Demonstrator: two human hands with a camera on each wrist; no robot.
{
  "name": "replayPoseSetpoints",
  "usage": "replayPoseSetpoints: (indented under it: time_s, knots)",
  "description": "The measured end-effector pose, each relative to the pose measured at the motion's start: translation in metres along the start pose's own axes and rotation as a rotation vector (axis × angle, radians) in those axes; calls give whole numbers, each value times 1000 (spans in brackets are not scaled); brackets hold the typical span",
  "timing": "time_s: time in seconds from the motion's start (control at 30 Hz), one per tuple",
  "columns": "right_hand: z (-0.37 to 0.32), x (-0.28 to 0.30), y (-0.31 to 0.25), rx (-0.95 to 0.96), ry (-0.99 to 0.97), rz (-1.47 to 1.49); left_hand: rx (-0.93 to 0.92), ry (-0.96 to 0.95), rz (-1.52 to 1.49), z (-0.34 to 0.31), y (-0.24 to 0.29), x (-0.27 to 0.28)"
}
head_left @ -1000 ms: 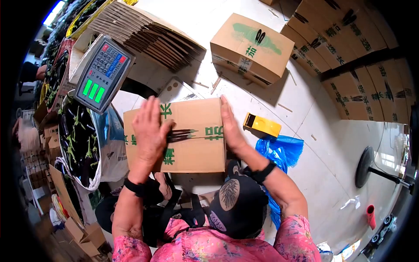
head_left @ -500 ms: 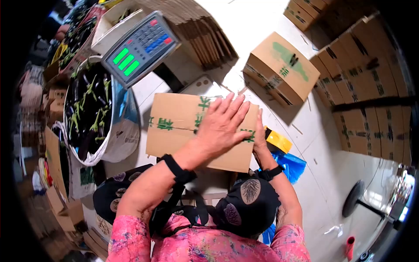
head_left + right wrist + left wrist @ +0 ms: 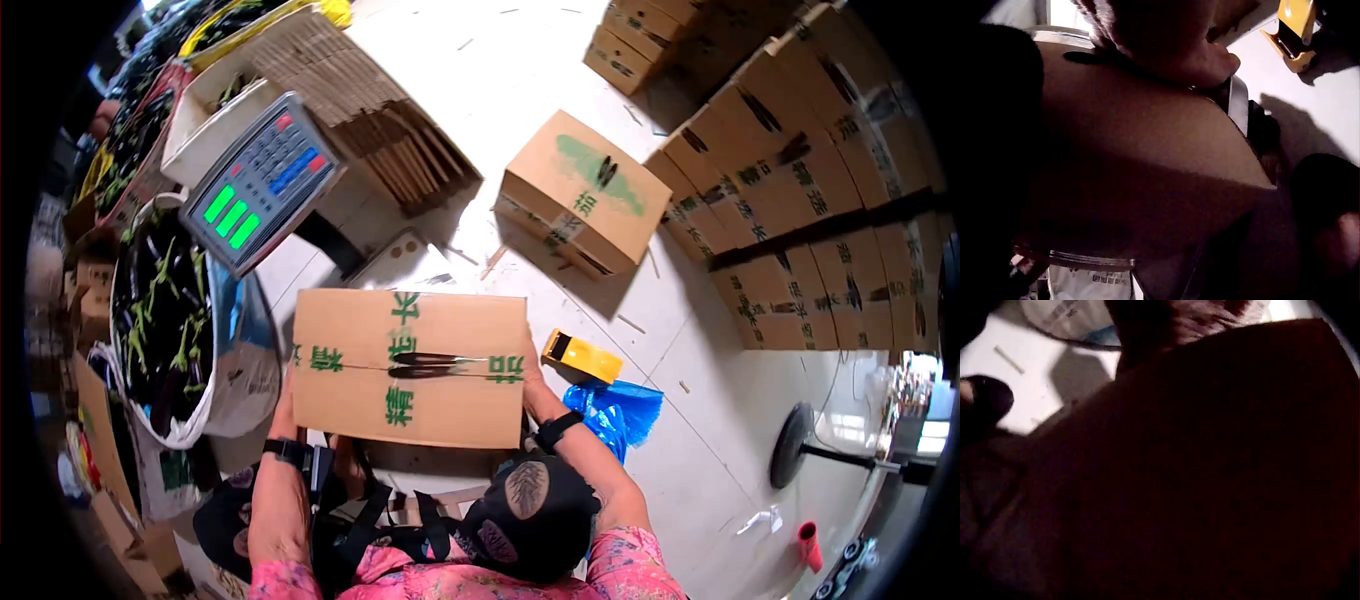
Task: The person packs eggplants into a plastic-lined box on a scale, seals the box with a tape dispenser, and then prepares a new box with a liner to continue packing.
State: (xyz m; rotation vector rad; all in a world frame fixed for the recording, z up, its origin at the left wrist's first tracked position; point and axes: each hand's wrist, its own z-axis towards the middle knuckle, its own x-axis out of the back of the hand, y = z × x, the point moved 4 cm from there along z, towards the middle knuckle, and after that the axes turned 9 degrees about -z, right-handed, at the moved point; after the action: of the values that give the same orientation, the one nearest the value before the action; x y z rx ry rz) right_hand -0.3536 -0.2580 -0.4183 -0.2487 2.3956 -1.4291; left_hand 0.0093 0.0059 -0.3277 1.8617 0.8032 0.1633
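Note:
A closed cardboard box [image 3: 450,405] with green lettering and a printed eggplant picture lies between my hands in the head view. My left hand [image 3: 285,400] grips its left end, the fingers hidden by the box. At the opposite end my right hand [image 3: 538,392] grips the side, mostly covered in the head view. From the right wrist, that hand [image 3: 1160,40] shows bent against the box wall [image 3: 1147,131], close to a dark oval hole. The left wrist view is very dark; part of the left hand [image 3: 1179,325] shows over the box edge.
A digital scale display [image 3: 262,185] stands beyond the box, near flattened cartons [image 3: 400,150]. Eggplants fill a white sack [image 3: 255,390] at left. Another closed box [image 3: 570,190], a yellow tape dispenser [image 3: 585,357] and blue plastic [image 3: 615,410] lie right. Stacked boxes [image 3: 790,180] stand further off.
My left hand has left the box's top, where it lay flat half a second ago, and gone down to the left end. The right hand stays at the right end. The head view has shifted.

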Motion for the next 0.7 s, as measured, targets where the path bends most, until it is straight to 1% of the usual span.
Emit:
replayPoseSetpoints:
  time_s: [0.03, 0.07, 0.13, 0.17, 0.2, 0.27, 0.37, 0.43, 0.5, 0.57, 0.6, 0.67, 0.7]
  knots:
    - [-6, 2, -12, 62, 90, -191, 139, -4, -191, -11, -1, -7]
    - [-11, 2, -16, 47, 96, -256, 181, 18, -236, -21, -3, -13]
    - [-17, 4, -28, 32, 106, -387, 183, 69, -226, -33, -8, -21]
    - [-30, -3, -58, 70, 167, -576, 179, 79, -220, -34, -11, -26]
    - [-31, -1, -59, 7, 175, -616, 175, 84, -217, -33, -11, -32]
    - [-23, 6, -35, 30, 115, -415, 169, 91, -215, -33, -12, -38]
    - [-60, -6, -78, -228, -61, 109, 142, 83, -193, -21, -8, -58]
    - [-75, 0, -108, -321, -135, 312, 105, 72, -168, -10, -2, -76]
    - [-79, 20, -131, -309, -156, 397, 58, 49, -151, 2, 9, -99]
    - [-74, 42, -158, -252, -157, 433, 35, 2, -150, 20, 25, -125]
    - [-70, 52, -173, -216, -150, 440, 41, -32, -151, 30, 39, -142]
    - [-54, 68, -209, -132, -139, 452, 122, -138, -168, 54, 78, -192]
    - [-45, 76, -227, -84, -132, 450, 81, -210, -127, 68, 102, -222]
